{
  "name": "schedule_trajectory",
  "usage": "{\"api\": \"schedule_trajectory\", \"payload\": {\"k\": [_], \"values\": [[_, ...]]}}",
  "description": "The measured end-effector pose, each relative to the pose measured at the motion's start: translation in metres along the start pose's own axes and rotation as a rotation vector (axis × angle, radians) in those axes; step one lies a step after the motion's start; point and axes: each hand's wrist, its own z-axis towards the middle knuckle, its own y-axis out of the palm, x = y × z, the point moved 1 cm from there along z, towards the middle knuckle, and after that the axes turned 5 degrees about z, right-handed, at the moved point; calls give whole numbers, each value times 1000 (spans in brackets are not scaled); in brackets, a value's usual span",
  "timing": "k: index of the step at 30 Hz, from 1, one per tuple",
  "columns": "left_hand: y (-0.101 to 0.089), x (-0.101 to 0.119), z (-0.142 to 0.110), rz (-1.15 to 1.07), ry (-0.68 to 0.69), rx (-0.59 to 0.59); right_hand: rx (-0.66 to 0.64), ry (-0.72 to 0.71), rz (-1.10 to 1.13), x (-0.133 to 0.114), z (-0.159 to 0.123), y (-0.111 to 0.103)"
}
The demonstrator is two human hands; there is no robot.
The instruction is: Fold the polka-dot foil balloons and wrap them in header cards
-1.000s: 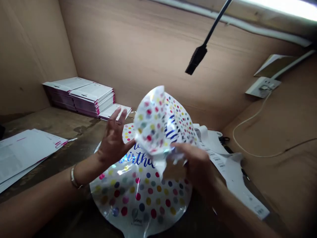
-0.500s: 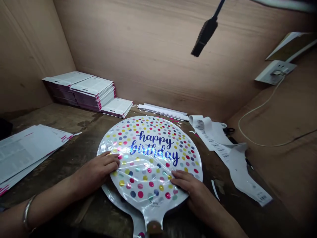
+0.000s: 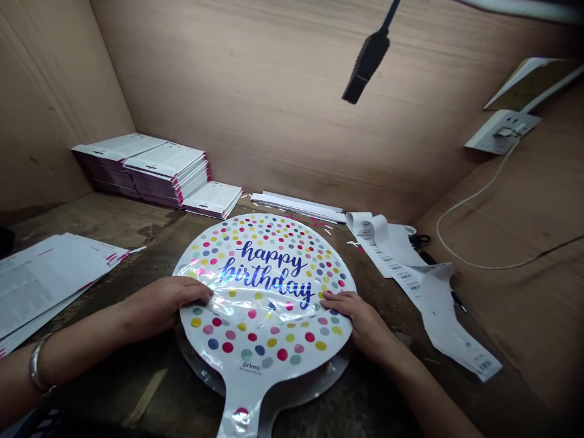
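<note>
A flat foil balloon [image 3: 255, 328] with colourful dots and blue "happy birthday" lettering lies in front of me, its neck pointing towards me. Beneath its lower edge shows a second balloon [image 3: 314, 386], mostly covered. My left hand [image 3: 171, 301] grips the top balloon's left edge, thumb side over the film and the other fingers out of sight. On the right edge, my right hand [image 3: 358, 316] has its fingers laid over the film, with the edge held between them and the hidden thumb. The film creases in a line between both hands.
Stacked printed cards [image 3: 155, 170] stand at the back left, and larger printed sheets [image 3: 50, 280] lie at the left. A curling strip of barcode labels [image 3: 433, 304] runs along the right, near black scissors [image 3: 420, 240]. A black connector [image 3: 367, 67] hangs overhead.
A second ago the balloon's upper part was bunched up in my right hand over another balloon. It then lay flat, and both hands now hold its sides, shifted slightly left.
</note>
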Motion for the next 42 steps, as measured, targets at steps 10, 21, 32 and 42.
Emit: {"api": "schedule_trajectory", "payload": {"k": [10,21,32,42], "values": [[-11,-50,60,-63,-545,3,173,437,-56,19,48,-11],[-5,-45,34,-104,-624,-4,264,476,-287,15,48,0],[-6,-44,21,5,-694,11,264,518,-417,9,42,6],[-2,-42,26,143,-640,15,196,555,-454,12,46,3]]}}
